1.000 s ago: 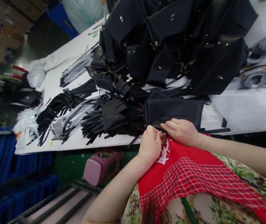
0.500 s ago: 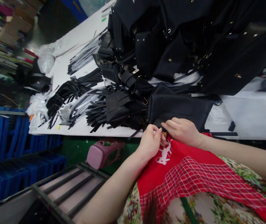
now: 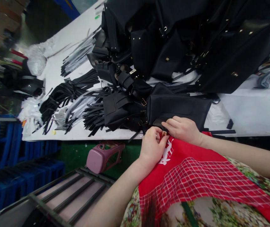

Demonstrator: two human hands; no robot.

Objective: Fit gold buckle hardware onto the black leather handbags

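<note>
A black handbag [image 3: 179, 105] lies at the front edge of the table, close to my body. My left hand [image 3: 152, 145] is closed, its thumb and fingers pinching a small gold buckle [image 3: 164, 133] at the bag's near edge. Just right of it, my right hand [image 3: 184, 128] has its fingers bent together on a black strap [image 3: 158, 122] beside the buckle. Its fingertips cover part of that strap. Both hands rest against the red apron [image 3: 196, 151] in front of me.
A heap of black bags [image 3: 173, 41] fills the back of the white table [image 3: 246, 110]. Bundles of black strips [image 3: 64, 91] lie to the left. Below stand a pink stool [image 3: 99, 159], a metal rack [image 3: 78, 195] and blue stacked pieces [image 3: 19, 179].
My left thumb has shifted right and lower, and more of the gold buckle shows. The right hand stays close to the same spot. The whole view has swung slightly.
</note>
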